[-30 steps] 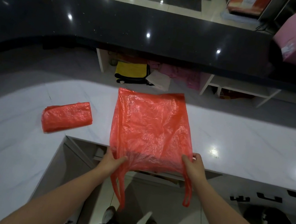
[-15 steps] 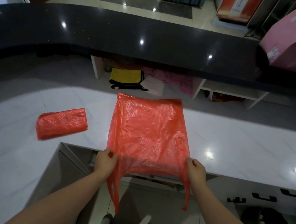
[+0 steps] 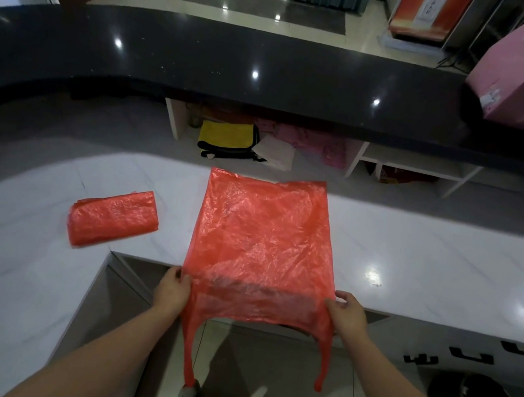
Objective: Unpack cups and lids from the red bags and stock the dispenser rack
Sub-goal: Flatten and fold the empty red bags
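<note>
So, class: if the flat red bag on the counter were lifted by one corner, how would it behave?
The flat red bag is probably floppy: its handles dangle limp off the counter edge. Likely very light: the film is thin and see-through. It might slide easily on the glossy top.

A flat, translucent red plastic bag [image 3: 262,242] lies on the white marble counter [image 3: 431,264], handles hanging off its edge toward six o'clock; the left hand [image 3: 172,290] and right hand [image 3: 346,316] pinch its near corners; a folded red plastic bag [image 3: 113,218] lies at nine o'clock.

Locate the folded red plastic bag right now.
The folded red plastic bag lies on the white marble counter, left of the flat red bag both hands hold.
</note>
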`<state>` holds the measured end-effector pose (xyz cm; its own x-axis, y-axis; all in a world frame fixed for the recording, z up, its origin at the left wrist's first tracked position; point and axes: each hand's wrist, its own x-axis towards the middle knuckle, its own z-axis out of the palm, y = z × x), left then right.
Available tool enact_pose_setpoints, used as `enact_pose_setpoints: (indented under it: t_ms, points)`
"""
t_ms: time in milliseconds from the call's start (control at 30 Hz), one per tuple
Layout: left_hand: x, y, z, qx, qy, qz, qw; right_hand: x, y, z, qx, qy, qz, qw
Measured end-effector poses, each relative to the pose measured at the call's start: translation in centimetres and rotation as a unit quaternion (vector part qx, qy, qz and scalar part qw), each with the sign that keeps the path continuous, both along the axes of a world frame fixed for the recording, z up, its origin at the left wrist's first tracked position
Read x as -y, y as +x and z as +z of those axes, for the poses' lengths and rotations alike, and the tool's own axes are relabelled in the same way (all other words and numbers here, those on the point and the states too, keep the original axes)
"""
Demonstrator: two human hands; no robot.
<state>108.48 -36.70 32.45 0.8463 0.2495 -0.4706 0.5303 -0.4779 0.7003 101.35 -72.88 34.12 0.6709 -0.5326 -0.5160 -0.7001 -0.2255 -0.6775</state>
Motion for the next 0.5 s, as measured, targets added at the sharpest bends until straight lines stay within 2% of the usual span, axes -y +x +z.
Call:
enact_pose_setpoints:
  t_ms: [167,300,500]
  points:
    - [0.5,1.4,1.7,0.047,0.054,-0.021,0.997,0.0,1.1,0.7,0.012,-0.166,0.094,0.981]
    - [1.9,3.2,3.7,0.108,0.099,-0.077,0.986,-0.1,3.6,1.9,0.054,-0.214,0.173,0.960]
    - [5.2,6.9,5.8,0.158,0.213,-0.195,0.944,-1.6,9.3,3.5,0.116,-0.257,0.279,0.918]
